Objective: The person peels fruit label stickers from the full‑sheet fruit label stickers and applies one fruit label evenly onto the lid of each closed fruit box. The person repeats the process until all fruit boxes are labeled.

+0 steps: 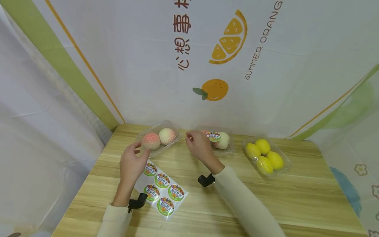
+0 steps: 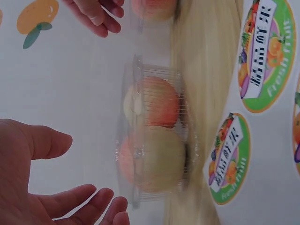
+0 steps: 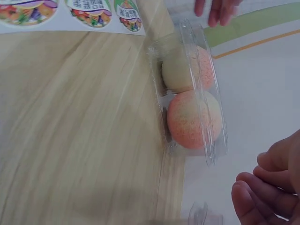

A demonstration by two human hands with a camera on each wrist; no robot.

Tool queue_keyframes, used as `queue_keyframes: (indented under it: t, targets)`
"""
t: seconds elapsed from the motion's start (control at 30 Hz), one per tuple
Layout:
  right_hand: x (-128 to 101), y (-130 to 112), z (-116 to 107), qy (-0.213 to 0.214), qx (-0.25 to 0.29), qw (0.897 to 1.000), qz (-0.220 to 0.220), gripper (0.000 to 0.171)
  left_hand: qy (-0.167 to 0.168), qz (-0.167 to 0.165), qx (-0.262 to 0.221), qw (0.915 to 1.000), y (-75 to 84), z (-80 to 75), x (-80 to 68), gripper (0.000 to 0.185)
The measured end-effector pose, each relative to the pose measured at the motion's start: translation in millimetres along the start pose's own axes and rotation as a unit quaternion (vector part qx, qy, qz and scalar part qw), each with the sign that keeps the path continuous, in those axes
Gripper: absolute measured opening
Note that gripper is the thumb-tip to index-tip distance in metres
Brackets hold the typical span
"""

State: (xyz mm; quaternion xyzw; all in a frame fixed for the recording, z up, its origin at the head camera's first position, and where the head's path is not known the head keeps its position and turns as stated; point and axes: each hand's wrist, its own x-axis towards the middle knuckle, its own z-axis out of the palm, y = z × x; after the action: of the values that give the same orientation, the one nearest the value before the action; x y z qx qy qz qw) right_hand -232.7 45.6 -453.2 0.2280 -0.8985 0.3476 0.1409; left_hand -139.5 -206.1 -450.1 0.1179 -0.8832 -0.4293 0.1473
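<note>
Sticker sheet [image 1: 161, 191] on wood table [image 1: 296, 197], white backdrop [image 1: 133, 65] behind.

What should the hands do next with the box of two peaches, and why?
Probably peel a sticker off the sheet and press it on the unlabelled peach box. The other peach box already wears one, and both the left hand and right hand are free.
</note>
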Motion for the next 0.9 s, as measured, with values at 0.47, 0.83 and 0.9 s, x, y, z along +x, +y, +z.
queue_keyframes:
  t: [0.47, 0.83, 0.9]
  targets:
    - [24.9, -7.9, 20.5, -0.132, -0.015, 0.989, 0.068, 0.045, -0.043, -0.048, 0.014, 0.9978, -15.7, 4.4, 4.9, 0.067]
    - [26.9, -17.5, 23.0, -0.163, -0.029, 0.983, 0.073, 0.046, -0.047, -0.064, 0.015, 0.9967, -16.2, 5.9, 6.4, 0.065]
    - [26.6, -17.5, 23.8, -0.165, -0.031, 0.983, 0.070, 0.046, -0.048, -0.065, 0.016, 0.9966, -16.5, 5.6, 6.5, 0.064]
